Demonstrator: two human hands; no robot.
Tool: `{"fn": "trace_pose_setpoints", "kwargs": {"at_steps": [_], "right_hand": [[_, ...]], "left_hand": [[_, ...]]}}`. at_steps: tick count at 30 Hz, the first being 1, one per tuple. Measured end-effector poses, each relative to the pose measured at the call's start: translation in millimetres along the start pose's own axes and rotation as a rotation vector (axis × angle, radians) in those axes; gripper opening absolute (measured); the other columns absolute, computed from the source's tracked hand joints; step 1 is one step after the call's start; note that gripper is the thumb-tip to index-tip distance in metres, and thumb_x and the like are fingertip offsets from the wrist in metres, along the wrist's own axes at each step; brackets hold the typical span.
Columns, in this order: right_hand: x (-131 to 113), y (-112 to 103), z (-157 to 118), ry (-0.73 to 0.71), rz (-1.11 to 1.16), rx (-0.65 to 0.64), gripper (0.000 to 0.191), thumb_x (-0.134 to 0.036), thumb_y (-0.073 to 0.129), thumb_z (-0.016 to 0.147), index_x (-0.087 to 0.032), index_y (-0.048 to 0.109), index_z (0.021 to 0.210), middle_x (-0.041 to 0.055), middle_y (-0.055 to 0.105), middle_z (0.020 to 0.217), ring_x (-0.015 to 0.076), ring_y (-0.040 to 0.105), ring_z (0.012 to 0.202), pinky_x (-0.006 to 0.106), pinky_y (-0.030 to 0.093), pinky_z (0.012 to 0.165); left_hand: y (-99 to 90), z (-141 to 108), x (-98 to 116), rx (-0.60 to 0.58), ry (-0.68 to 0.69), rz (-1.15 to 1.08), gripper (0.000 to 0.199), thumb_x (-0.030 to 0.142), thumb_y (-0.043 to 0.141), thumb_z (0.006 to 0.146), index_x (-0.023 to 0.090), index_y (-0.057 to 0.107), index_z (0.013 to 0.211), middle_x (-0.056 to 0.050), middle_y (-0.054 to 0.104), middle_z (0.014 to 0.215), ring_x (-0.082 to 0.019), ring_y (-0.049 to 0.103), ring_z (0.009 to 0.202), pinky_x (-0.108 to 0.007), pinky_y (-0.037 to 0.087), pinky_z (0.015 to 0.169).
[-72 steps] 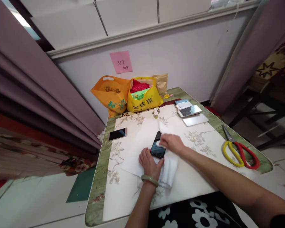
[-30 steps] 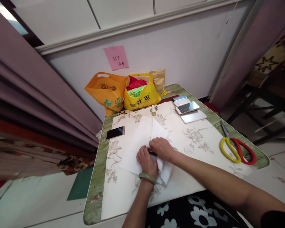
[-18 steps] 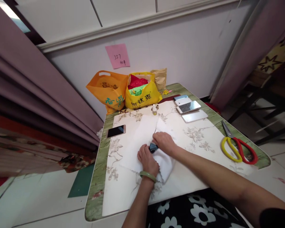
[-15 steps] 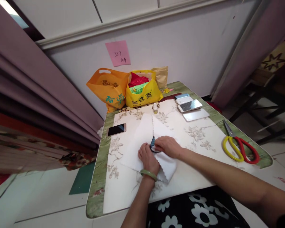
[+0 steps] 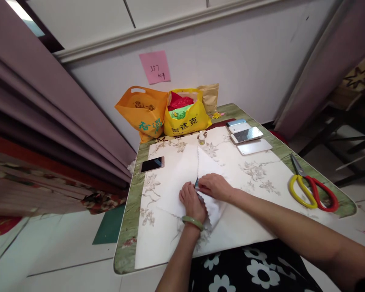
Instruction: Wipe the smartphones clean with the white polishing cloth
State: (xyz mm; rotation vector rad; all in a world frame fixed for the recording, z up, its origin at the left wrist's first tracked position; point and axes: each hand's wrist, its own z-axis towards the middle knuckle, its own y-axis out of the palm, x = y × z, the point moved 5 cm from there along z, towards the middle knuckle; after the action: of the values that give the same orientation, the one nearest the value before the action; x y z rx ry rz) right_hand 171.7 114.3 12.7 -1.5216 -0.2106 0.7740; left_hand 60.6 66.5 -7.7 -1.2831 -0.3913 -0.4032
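Observation:
A white cloth (image 5: 179, 194) with zigzag-cut edges lies on the table, its flaps folded inward. Between the flaps a small dark blue thing (image 5: 196, 183) peeks out; most of it is covered, so its kind does not show. My left hand (image 5: 192, 199), a green bangle on its wrist, is closed with curled fingers on the left flap beside the blue thing. From the right, my right hand (image 5: 215, 186) pinches the other flap close to the same spot. Its fingertips are partly hidden by the hand itself.
Several phones (image 5: 247, 135) lie at the back right, another phone (image 5: 152, 164) at the left. Large scissors (image 5: 313, 190) rest near the right edge. A small bottle (image 5: 201, 138) stands behind the cloth. An orange bag (image 5: 142, 109) and a yellow bag (image 5: 187, 121) stand against the wall.
Less of the dark blue thing shows between the flaps now, as the cloth has been drawn over it. Both hands stay close together on the cloth. The view has shifted slightly.

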Motion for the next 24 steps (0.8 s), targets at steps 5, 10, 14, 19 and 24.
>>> {"fn": "trace_pose_setpoints", "kwargs": {"at_steps": [5, 10, 14, 19, 24], "right_hand": [[48, -19, -2, 0.271, -0.050, 0.037, 0.024, -0.042, 0.051, 0.093, -0.022, 0.062, 0.087, 0.0028, 0.069, 0.089, 0.0171, 0.061, 0.082, 0.025, 0.034, 0.066], [38, -19, 30, 0.442, -0.138, 0.098, 0.025, -0.030, 0.041, 0.097, -0.014, 0.059, 0.099, 0.0142, 0.067, 0.098, 0.0236, 0.061, 0.087, 0.031, 0.036, 0.070], [2, -6, 23, 0.263, -0.086, 0.047, 0.019, -0.033, 0.049, 0.095, -0.020, 0.061, 0.092, 0.0060, 0.068, 0.091, 0.0193, 0.060, 0.088, 0.028, 0.036, 0.073], [15, -10, -7, 0.120, 0.114, -0.023, 0.015, -0.035, 0.057, 0.090, -0.024, 0.064, 0.083, -0.0004, 0.068, 0.085, 0.0158, 0.060, 0.084, 0.025, 0.037, 0.069], [45, -39, -32, 0.321, 0.176, 0.257, 0.024, -0.037, 0.050, 0.093, -0.023, 0.064, 0.106, 0.0054, 0.068, 0.103, 0.0200, 0.060, 0.095, 0.031, 0.042, 0.082]], "left_hand": [[3.8, 4, -3, 0.015, -0.057, 0.026, 0.047, 0.002, 0.052, 0.063, 0.019, 0.046, 0.107, -0.012, 0.050, 0.125, -0.027, 0.043, 0.124, -0.049, 0.028, 0.106], [7.7, 5, -8, 0.054, -0.090, 0.000, 0.034, 0.001, 0.034, 0.082, 0.020, 0.049, 0.107, -0.011, 0.053, 0.124, -0.022, 0.044, 0.123, -0.047, 0.028, 0.107], [5.5, 3, -8, 0.041, -0.068, -0.009, 0.036, 0.000, 0.035, 0.080, 0.021, 0.047, 0.107, -0.010, 0.052, 0.124, -0.022, 0.044, 0.123, -0.048, 0.029, 0.107], [3.5, 2, -3, 0.003, -0.033, 0.018, 0.049, 0.003, 0.054, 0.062, 0.019, 0.044, 0.107, -0.011, 0.048, 0.126, -0.027, 0.041, 0.125, -0.050, 0.026, 0.108], [2.7, 2, -3, -0.001, -0.032, 0.026, 0.055, 0.004, 0.058, 0.057, 0.020, 0.043, 0.108, -0.010, 0.047, 0.126, -0.029, 0.041, 0.125, -0.050, 0.027, 0.106]]}}
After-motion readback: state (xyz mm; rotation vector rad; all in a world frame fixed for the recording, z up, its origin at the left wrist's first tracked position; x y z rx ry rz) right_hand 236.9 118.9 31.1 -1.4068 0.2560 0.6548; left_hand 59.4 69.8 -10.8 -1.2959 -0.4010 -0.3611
